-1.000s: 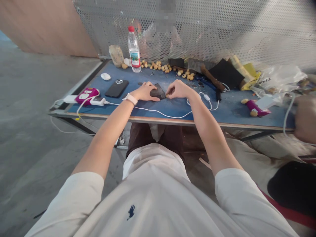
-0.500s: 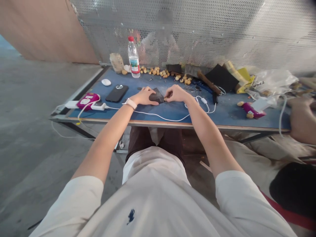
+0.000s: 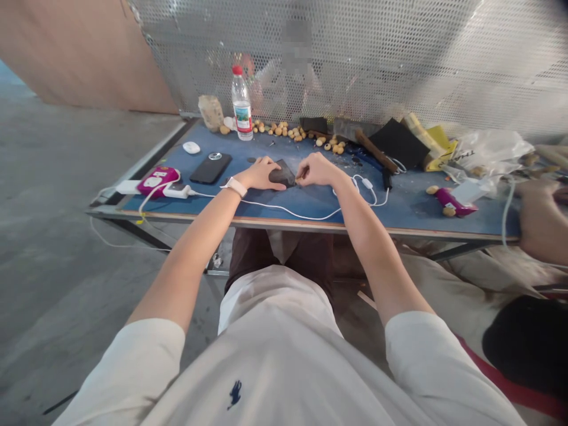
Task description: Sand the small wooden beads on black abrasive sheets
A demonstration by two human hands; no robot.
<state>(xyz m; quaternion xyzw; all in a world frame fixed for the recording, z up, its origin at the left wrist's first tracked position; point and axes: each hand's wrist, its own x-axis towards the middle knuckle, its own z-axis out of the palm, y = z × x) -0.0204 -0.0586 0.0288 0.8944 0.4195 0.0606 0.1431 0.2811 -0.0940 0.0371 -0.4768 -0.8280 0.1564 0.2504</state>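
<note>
Under my left hand [image 3: 258,175] lies a dark grey sheet that looks like sandpaper [image 3: 283,172]. Thumb and fingers sit on either side of it, holding it against the blue tabletop. My right hand [image 3: 316,169] is closed in a pinch at the sheet's right edge. Between its fingertips shows a bit of a small tan wooden piece [image 3: 299,180], mostly hidden by the fingers. A white cable [image 3: 288,211] runs along the table in front of both hands.
A water bottle [image 3: 242,109], round wooden pieces [image 3: 284,129] and a stone-like lump [image 3: 211,113] line the back. Left are a phone [image 3: 210,168], white mouse-shaped object [image 3: 191,148] and purple power strip [image 3: 160,180]. Right are a wooden-handled tool [image 3: 375,149] and another person's arm [image 3: 544,219].
My right hand's fingertips have shifted very slightly at the sheet's edge, with the small wooden piece still pinched. My left hand stays on the sheet. The camera view has moved a little.
</note>
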